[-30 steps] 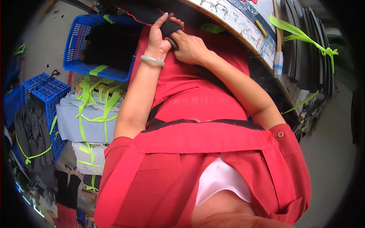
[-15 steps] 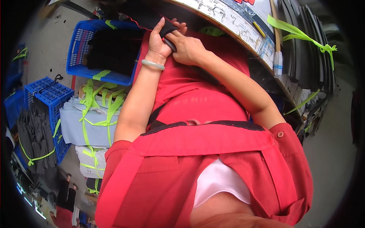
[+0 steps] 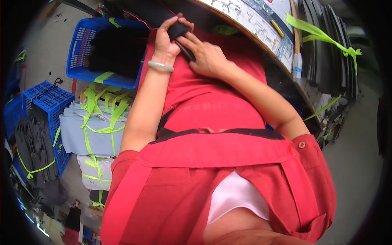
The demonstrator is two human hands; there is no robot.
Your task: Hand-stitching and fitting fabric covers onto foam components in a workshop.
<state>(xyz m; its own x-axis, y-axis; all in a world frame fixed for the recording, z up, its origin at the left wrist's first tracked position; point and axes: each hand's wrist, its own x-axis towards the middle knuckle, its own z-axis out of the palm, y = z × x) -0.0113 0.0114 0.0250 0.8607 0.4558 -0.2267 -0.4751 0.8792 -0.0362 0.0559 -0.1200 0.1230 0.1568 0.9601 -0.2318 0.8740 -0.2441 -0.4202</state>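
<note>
A long black fabric piece (image 3: 152,14) with a thin red edge runs from the upper left over my lap. My left hand (image 3: 166,43), with a pale bangle on the wrist, is closed round its near end, thumb on top. My right hand (image 3: 209,59) meets it there, its fingertips pressed to the cloth by the left palm. A dark, smooth, narrow object (image 3: 185,51) lies under the right fingers; its kind is hidden. Red cloth of my apron (image 3: 212,85) spreads beneath both hands.
Left of my lap stands a blue plastic crate (image 3: 75,75) holding black pieces. Nearby are a tied grey-blue stack (image 3: 73,132), another blue crate (image 3: 49,92) and a dark grey bundle (image 3: 34,143). A worktable (image 3: 245,24) edges the upper right, beside upright dark sheets (image 3: 326,49).
Both hands have shifted slightly up in view with the fabric. The right hand has drawn a little back to the right, its fingers straighter. More of the black piece shows.
</note>
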